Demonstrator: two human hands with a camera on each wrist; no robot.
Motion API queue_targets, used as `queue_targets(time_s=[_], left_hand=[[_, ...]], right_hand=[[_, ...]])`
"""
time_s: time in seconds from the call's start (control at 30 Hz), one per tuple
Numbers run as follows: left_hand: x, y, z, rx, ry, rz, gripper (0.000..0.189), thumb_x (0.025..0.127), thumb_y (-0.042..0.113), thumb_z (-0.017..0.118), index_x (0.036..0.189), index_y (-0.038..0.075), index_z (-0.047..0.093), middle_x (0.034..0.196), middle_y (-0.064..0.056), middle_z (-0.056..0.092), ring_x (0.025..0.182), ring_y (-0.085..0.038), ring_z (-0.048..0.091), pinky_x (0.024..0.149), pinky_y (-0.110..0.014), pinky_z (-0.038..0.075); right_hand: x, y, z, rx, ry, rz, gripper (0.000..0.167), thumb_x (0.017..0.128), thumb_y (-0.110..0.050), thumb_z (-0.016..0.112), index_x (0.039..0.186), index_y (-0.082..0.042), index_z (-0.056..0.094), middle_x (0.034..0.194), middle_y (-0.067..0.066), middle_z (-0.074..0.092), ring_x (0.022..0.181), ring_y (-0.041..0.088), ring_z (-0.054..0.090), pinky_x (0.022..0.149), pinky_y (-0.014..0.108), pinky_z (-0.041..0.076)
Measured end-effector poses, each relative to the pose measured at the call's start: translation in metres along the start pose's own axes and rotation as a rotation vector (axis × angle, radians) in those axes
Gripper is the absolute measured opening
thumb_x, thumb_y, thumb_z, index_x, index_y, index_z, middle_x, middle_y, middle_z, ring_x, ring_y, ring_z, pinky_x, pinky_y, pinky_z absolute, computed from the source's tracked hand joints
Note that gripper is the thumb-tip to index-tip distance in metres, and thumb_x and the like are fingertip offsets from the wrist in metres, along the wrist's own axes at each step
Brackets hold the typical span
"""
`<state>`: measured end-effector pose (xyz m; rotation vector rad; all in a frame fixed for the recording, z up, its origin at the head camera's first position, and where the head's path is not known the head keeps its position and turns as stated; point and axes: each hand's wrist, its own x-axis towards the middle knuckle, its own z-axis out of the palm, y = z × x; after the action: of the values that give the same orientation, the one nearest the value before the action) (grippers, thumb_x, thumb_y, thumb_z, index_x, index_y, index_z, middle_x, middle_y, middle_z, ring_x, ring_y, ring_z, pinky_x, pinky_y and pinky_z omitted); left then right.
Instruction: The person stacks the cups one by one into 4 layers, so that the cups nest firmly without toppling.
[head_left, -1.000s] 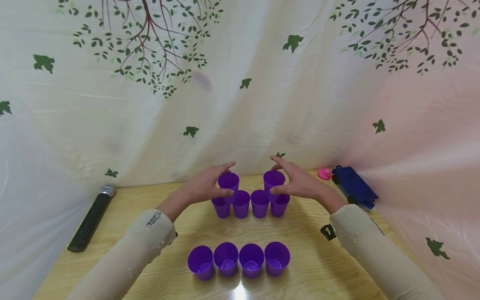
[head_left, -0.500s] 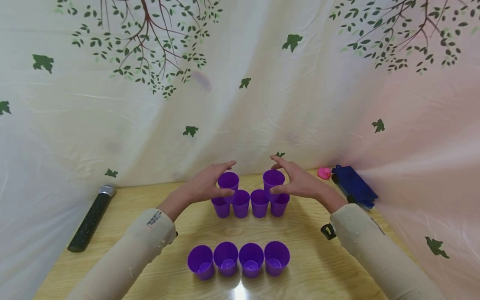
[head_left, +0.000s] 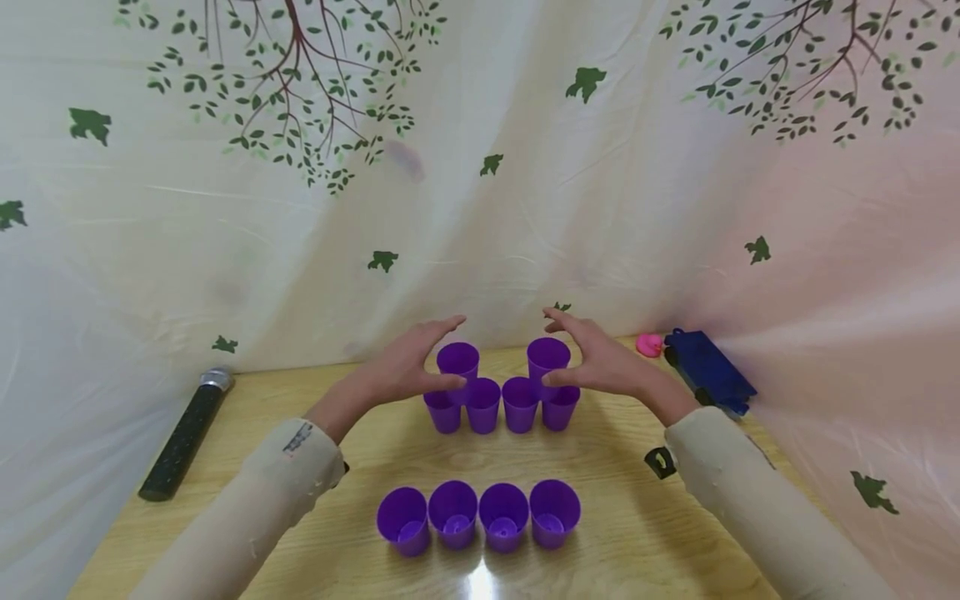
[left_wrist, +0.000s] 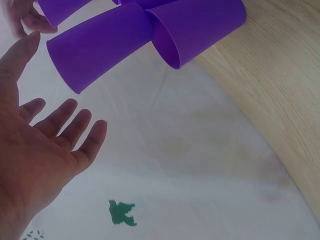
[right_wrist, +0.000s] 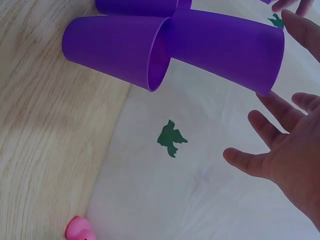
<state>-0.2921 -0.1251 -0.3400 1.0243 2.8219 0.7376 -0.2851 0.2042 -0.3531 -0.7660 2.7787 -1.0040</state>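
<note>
Two purple cups stand upright on a back row of several purple cups point(head_left: 482, 407): an upper left cup point(head_left: 457, 358) and an upper right cup point(head_left: 548, 355). My left hand point(head_left: 403, 364) is spread beside the upper left one; the left wrist view shows a gap between its fingers and that cup point(left_wrist: 100, 47). Around the upper right cup, my right hand point(head_left: 606, 364) has fingers and thumb spread, not curled. In the right wrist view a fingertip overlaps that cup's rim point(right_wrist: 225, 47); whether it touches I cannot tell.
Nearer me, a row of several upright purple cups point(head_left: 503, 518) stands on the wooden table point(head_left: 300, 533). A black microphone point(head_left: 183, 437) lies at left. At back right are a pink rubber duck point(head_left: 649, 345) and a blue toy vehicle point(head_left: 708, 371). A leaf-print curtain point(head_left: 480, 225) hangs behind.
My left hand has drawn slightly left, away from the upper left cup. My right hand has opened a little wider. The cups have stayed in place.
</note>
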Motion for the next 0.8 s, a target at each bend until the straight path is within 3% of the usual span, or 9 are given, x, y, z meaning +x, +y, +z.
queue_targets(time_s=[0.23, 0.43, 0.6, 0.8], left_hand=[[-0.019, -0.008, -0.007, -0.016, 0.051, -0.003, 0.089, 0.089, 0.046, 0.073, 0.158, 0.012, 0.029, 0.160, -0.011, 0.038, 0.149, -0.033, 0.034, 0.122, -0.051, 0.029], [-0.048, -0.012, -0.013, -0.012, 0.102, -0.013, 0.085, 0.091, 0.048, 0.071, 0.158, 0.017, 0.030, 0.157, -0.010, 0.042, 0.146, -0.033, 0.037, 0.119, -0.056, 0.032], [-0.073, -0.011, -0.014, -0.016, 0.126, -0.039, 0.081, 0.093, 0.050, 0.067, 0.158, 0.020, 0.030, 0.148, -0.010, 0.052, 0.139, -0.033, 0.046, 0.112, -0.058, 0.039], [-0.100, -0.006, -0.013, 0.019, 0.128, -0.068, 0.073, 0.094, 0.050, 0.065, 0.155, 0.020, 0.038, 0.139, -0.004, 0.061, 0.133, -0.029, 0.054, 0.107, -0.055, 0.045]], right_hand=[[-0.011, -0.002, -0.006, -0.004, 0.027, -0.005, 0.103, 0.083, -0.039, 0.080, 0.162, -0.024, 0.017, 0.154, 0.010, 0.042, 0.148, 0.037, 0.027, 0.115, 0.068, 0.028], [-0.032, -0.006, -0.014, -0.030, 0.064, -0.027, 0.100, 0.086, -0.042, 0.078, 0.162, -0.021, 0.016, 0.156, 0.010, 0.040, 0.148, 0.038, 0.028, 0.113, 0.069, 0.030], [-0.055, -0.012, -0.019, -0.060, 0.088, -0.042, 0.098, 0.087, -0.046, 0.075, 0.162, -0.027, 0.015, 0.157, 0.007, 0.039, 0.148, 0.036, 0.029, 0.112, 0.069, 0.030], [-0.084, -0.023, -0.015, -0.084, 0.112, -0.098, 0.089, 0.089, -0.039, 0.075, 0.160, -0.025, 0.022, 0.153, 0.006, 0.044, 0.144, 0.033, 0.037, 0.111, 0.066, 0.034]])
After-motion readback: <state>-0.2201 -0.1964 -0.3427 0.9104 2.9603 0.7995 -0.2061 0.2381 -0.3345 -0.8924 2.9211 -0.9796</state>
